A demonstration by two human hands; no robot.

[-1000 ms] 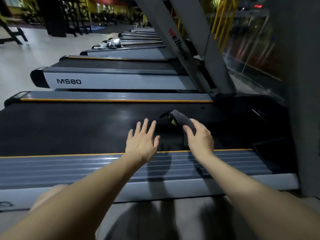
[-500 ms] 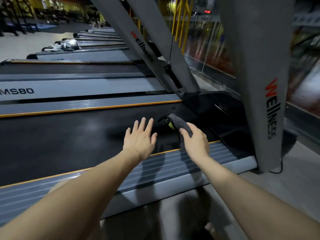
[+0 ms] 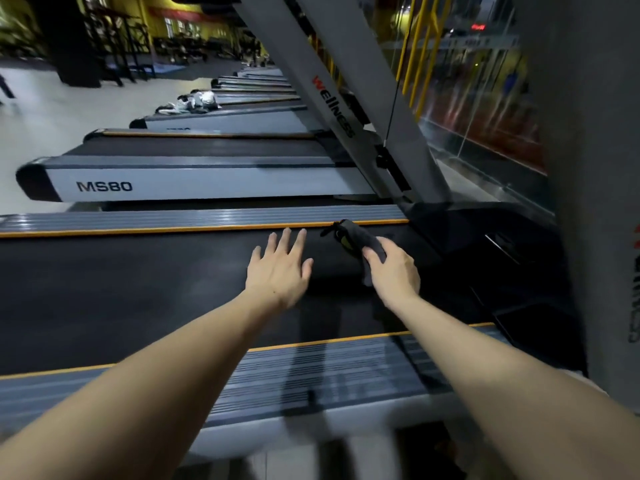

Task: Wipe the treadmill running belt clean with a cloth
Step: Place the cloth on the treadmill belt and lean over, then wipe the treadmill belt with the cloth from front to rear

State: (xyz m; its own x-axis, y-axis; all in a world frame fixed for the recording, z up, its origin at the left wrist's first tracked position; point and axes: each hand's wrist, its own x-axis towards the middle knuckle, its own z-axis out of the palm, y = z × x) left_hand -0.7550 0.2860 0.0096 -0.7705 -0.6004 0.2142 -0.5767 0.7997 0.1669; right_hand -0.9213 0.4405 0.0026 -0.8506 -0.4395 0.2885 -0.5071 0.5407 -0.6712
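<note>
Right hand grips dark cloth, fingers curled round it, cloth bunched on black running belt near far orange-edged side rail, about 1 o'clock from frame centre

Left hand spread flat, fingers straight and apart, over belt at 9 o'clock of cloth, just beside it; contact with belt cannot tell

Near side rail at 6 o'clock under both forearms

Neighbouring treadmill marked MS80 at 11 o'clock, grey upright lettered "wellness" at 12 o'clock

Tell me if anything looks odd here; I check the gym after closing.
A pale heap, perhaps clothes or bags, lies on a far treadmill's deck; too blurred to identify. Nothing else stands out.
</note>
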